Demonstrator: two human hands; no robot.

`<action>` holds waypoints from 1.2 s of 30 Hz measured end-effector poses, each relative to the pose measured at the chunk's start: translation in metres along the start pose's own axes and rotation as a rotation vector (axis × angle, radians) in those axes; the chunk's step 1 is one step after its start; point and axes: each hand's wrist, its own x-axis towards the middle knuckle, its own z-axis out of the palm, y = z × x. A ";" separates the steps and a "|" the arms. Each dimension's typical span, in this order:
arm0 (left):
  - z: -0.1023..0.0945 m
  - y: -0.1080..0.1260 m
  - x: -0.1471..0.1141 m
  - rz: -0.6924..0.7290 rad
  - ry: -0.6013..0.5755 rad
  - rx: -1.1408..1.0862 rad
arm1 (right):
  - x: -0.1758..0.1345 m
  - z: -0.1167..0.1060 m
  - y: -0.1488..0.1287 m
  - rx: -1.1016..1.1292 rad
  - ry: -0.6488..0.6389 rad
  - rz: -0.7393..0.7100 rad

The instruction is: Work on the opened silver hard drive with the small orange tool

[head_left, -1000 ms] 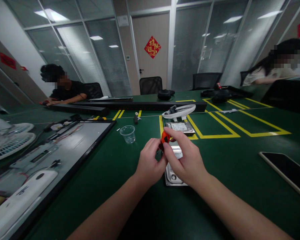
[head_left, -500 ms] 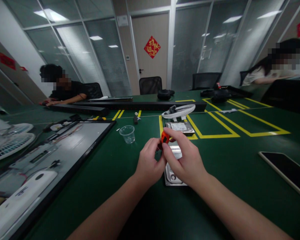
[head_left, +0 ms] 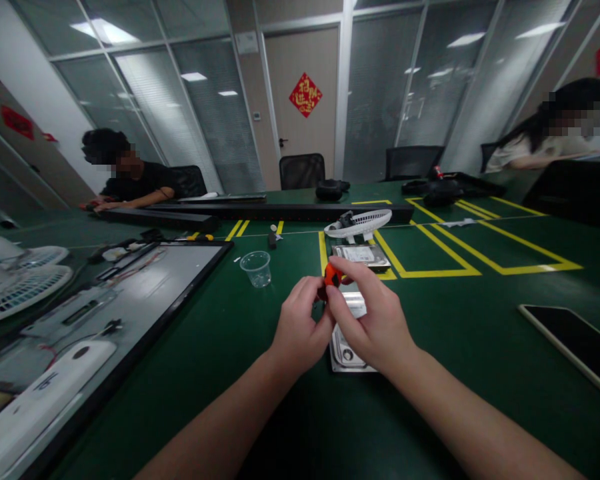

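Note:
My right hand [head_left: 373, 310] pinches the orange-and-black handle of a screwdriver [head_left: 333, 274] between thumb and fingers. Just below it, my left hand [head_left: 300, 320] is closed around the lower, darker part of the same tool. Its shaft and tip are hidden by my fingers. Under both hands a silver hard drive [head_left: 347, 353] lies on the green table, partly covered by my right hand. Another hard drive [head_left: 363, 256] with a white label lies farther back, inside a yellow tape outline.
A clear plastic cup [head_left: 256, 269] stands left of my hands. A large opened panel [head_left: 180, 267] with a white power strip [head_left: 45, 400] fills the left side. A phone [head_left: 575, 340] lies right; a white fan guard [head_left: 365, 223] sits behind. Two people sit across the table.
The orange handle has turned slightly between my right fingers, its black markings showing differently. Both hands stay in nearly the same place.

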 end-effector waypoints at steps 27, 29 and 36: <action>0.001 -0.002 -0.002 0.017 0.045 0.009 | 0.001 0.000 0.000 0.001 0.015 0.015; 0.000 -0.002 -0.001 0.015 0.022 0.005 | 0.001 0.000 0.000 0.007 0.008 0.006; 0.000 0.001 -0.002 -0.003 0.018 -0.002 | 0.000 0.000 0.000 0.008 0.005 0.003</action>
